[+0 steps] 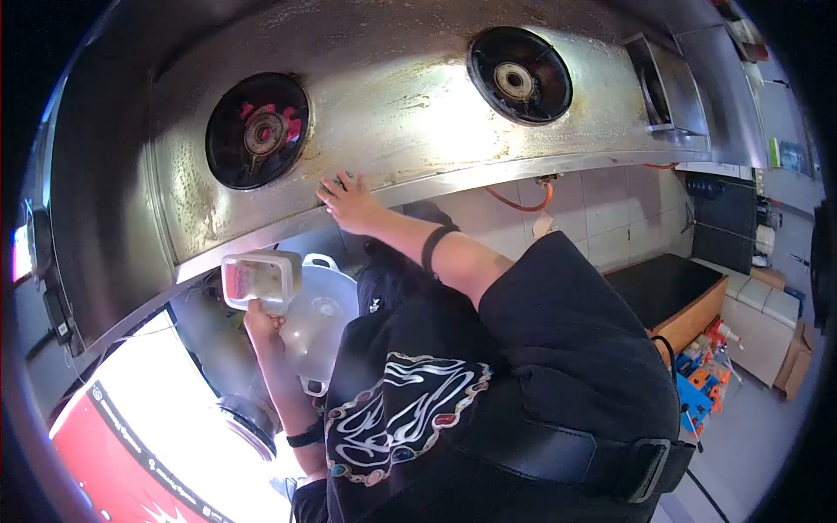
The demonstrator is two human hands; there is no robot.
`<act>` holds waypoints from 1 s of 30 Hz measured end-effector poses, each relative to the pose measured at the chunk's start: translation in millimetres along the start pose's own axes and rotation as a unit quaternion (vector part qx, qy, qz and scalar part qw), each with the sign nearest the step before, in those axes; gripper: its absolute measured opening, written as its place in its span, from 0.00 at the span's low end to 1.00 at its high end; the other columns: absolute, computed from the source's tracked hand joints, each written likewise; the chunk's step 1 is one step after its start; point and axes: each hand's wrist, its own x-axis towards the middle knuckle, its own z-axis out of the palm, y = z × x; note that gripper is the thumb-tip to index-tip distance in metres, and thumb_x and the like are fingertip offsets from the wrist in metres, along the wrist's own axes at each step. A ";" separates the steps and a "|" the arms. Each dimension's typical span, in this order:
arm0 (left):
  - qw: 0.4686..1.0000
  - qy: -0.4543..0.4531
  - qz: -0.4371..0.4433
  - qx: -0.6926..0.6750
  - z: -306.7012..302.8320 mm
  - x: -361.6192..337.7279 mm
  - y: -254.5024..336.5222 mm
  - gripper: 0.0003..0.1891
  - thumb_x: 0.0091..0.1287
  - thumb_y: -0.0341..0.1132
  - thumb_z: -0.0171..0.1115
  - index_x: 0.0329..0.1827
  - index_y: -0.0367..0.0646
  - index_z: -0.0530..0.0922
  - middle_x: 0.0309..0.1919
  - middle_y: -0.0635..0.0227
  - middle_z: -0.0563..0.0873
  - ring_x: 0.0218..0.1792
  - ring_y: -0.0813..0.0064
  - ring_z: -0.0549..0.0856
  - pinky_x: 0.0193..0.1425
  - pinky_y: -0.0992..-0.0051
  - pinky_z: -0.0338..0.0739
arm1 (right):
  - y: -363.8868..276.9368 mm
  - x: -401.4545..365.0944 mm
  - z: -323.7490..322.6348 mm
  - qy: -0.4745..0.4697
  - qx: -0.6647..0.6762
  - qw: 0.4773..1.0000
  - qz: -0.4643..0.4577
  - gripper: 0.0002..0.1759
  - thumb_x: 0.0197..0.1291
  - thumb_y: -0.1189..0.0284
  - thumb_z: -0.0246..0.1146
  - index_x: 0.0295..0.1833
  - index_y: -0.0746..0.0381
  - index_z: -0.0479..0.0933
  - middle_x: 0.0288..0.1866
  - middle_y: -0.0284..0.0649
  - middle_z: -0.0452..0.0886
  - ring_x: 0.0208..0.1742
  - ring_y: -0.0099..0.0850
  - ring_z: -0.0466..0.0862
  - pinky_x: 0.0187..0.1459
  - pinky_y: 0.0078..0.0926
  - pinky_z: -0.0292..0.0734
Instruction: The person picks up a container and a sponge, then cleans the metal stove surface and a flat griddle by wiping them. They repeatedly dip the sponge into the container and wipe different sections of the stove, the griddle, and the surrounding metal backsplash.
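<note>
My left hand (261, 321) grips the lower edge of a square, translucent plastic container (292, 279), whose opening faces the camera. Behind and beside the container is a white basin (336, 305) with loop handles, with some shine on its inside. My right hand (347, 202) lies with its fingers spread on the front edge of the stained steel stove top (375, 131). A small dark patch shows by its fingertips, too small to make out. The left round burner (264, 135) is up and to the left of this hand.
A second burner (513, 80) and a steel box (667, 83) are on the right of the stove. An orange hose (519, 206) hangs under its edge. A black-topped wooden unit (667, 292) and coloured tools (702, 383) are at the right. A bright red-and-white panel (131, 436) stands lower left.
</note>
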 end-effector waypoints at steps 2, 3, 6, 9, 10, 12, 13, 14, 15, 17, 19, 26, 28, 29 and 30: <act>0.999 -0.014 0.044 0.020 6.8 -5.0 9.6 0.13 0.68 0.40 0.48 0.26 0.44 0.73 0.14 0.76 0.69 0.11 0.82 0.65 0.16 0.77 0.63 | 30.1 -6.9 -6.2 0.007 0.023 0.999 -0.047 0.28 0.67 0.62 0.52 0.72 0.51 0.65 0.78 0.40 0.57 0.79 0.47 0.54 0.70 0.69 0.50; 0.999 -0.015 0.045 0.020 9.2 -2.7 11.5 0.13 0.68 0.40 0.48 0.26 0.44 0.73 0.14 0.76 0.69 0.11 0.82 0.65 0.16 0.77 0.63 | 63.6 -22.6 -14.3 0.011 0.003 0.998 -0.061 0.25 0.66 0.63 0.54 0.69 0.51 0.68 0.77 0.37 0.59 0.78 0.45 0.55 0.69 0.68 0.53; 0.997 -0.040 0.053 0.044 27.9 6.0 21.3 0.18 0.68 0.43 0.49 0.31 0.36 0.78 0.16 0.70 0.74 0.14 0.80 0.69 0.19 0.76 0.66 | 170.3 -83.6 -40.3 0.058 -0.037 0.996 -0.050 0.20 0.60 0.66 0.60 0.59 0.50 0.77 0.74 0.32 0.65 0.76 0.44 0.60 0.69 0.62 0.59; 0.995 -0.010 0.064 0.077 60.1 -2.8 35.9 0.18 0.67 0.43 0.49 0.31 0.36 0.78 0.16 0.70 0.75 0.14 0.80 0.68 0.19 0.76 0.65 | 265.9 -157.5 -59.1 0.150 0.050 0.987 0.035 0.19 0.58 0.75 0.58 0.56 0.55 0.78 0.68 0.45 0.72 0.70 0.56 0.67 0.69 0.44 0.66; 0.996 -0.019 0.048 0.067 69.0 -5.3 38.6 0.17 0.67 0.43 0.50 0.31 0.36 0.78 0.16 0.69 0.75 0.14 0.80 0.69 0.19 0.76 0.66 | 258.5 -174.4 -104.8 0.107 0.047 0.990 0.083 0.19 0.58 0.75 0.58 0.56 0.54 0.78 0.68 0.48 0.72 0.69 0.58 0.67 0.69 0.45 0.65; 0.997 -0.055 0.025 0.048 79.1 -2.0 43.3 0.17 0.66 0.43 0.50 0.32 0.36 0.78 0.17 0.68 0.75 0.15 0.79 0.69 0.20 0.76 0.67 | 260.8 -180.4 -110.4 0.089 0.027 0.974 0.207 0.20 0.60 0.74 0.56 0.59 0.62 0.74 0.70 0.57 0.66 0.71 0.62 0.62 0.69 0.50 0.63; 0.997 -0.055 0.027 0.048 88.1 -4.2 48.4 0.17 0.66 0.43 0.50 0.32 0.36 0.78 0.17 0.68 0.75 0.15 0.79 0.69 0.20 0.76 0.67 | 252.1 -172.1 -112.5 0.086 0.019 0.959 0.268 0.21 0.61 0.72 0.56 0.59 0.66 0.72 0.69 0.60 0.66 0.70 0.63 0.63 0.69 0.51 0.62; 0.997 -0.045 0.026 0.053 99.5 -8.5 53.4 0.16 0.66 0.42 0.49 0.29 0.39 0.76 0.15 0.70 0.73 0.13 0.79 0.68 0.18 0.75 0.66 | 244.3 -160.4 -81.7 0.171 -0.069 0.955 0.231 0.22 0.62 0.69 0.55 0.59 0.69 0.70 0.66 0.61 0.66 0.66 0.63 0.65 0.67 0.54 0.61; 0.997 -0.035 0.027 0.058 110.5 -8.6 59.3 0.14 0.65 0.41 0.49 0.27 0.42 0.75 0.14 0.72 0.72 0.11 0.79 0.68 0.16 0.75 0.66 | 234.2 -140.1 -52.3 0.254 -0.157 0.935 0.190 0.25 0.63 0.67 0.54 0.60 0.72 0.68 0.64 0.62 0.67 0.62 0.63 0.67 0.66 0.57 0.60; 0.997 -0.035 0.028 0.065 124.1 1.7 61.7 0.14 0.65 0.41 0.49 0.28 0.40 0.75 0.13 0.70 0.72 0.11 0.78 0.69 0.15 0.74 0.66 | 189.9 -84.0 -114.2 -0.070 0.016 0.992 0.103 0.32 0.67 0.59 0.53 0.69 0.69 0.60 0.72 0.62 0.58 0.74 0.58 0.58 0.73 0.59 0.48; 0.996 -0.034 0.018 0.084 136.8 7.0 65.4 0.14 0.65 0.41 0.49 0.30 0.39 0.75 0.14 0.69 0.73 0.11 0.78 0.70 0.15 0.75 0.66 | 192.1 -43.6 -87.2 0.011 0.029 0.996 -0.081 0.31 0.69 0.56 0.50 0.72 0.61 0.60 0.79 0.54 0.50 0.79 0.54 0.50 0.74 0.61 0.46; 0.995 -0.016 0.047 0.082 168.1 -32.2 94.3 0.16 0.66 0.41 0.49 0.28 0.38 0.75 0.15 0.67 0.73 0.14 0.75 0.73 0.19 0.74 0.67 | 297.2 104.6 -145.2 0.148 -0.080 0.969 0.179 0.36 0.66 0.50 0.53 0.74 0.56 0.58 0.78 0.52 0.51 0.80 0.55 0.46 0.74 0.62 0.43; 0.995 -0.027 0.047 0.084 162.5 -28.6 86.5 0.16 0.65 0.41 0.49 0.27 0.38 0.75 0.15 0.67 0.73 0.14 0.75 0.73 0.19 0.74 0.67 | 286.1 88.8 -139.2 0.200 -0.068 0.952 0.222 0.40 0.66 0.49 0.53 0.76 0.60 0.55 0.77 0.57 0.51 0.79 0.58 0.46 0.72 0.63 0.45; 0.995 -0.038 0.050 0.079 163.5 -23.7 85.0 0.16 0.64 0.41 0.49 0.25 0.38 0.75 0.15 0.67 0.74 0.15 0.75 0.72 0.20 0.74 0.67 | 277.2 71.3 -124.0 0.196 -0.056 0.953 0.224 0.41 0.66 0.48 0.52 0.76 0.62 0.53 0.77 0.61 0.50 0.78 0.60 0.46 0.72 0.64 0.44; 0.996 -0.037 0.029 0.071 163.1 -21.6 84.7 0.17 0.64 0.42 0.49 0.24 0.38 0.75 0.15 0.66 0.75 0.15 0.74 0.73 0.20 0.73 0.68 | 265.5 43.5 -103.6 0.188 -0.044 0.955 0.226 0.43 0.67 0.48 0.52 0.76 0.64 0.51 0.76 0.64 0.49 0.78 0.62 0.46 0.72 0.64 0.44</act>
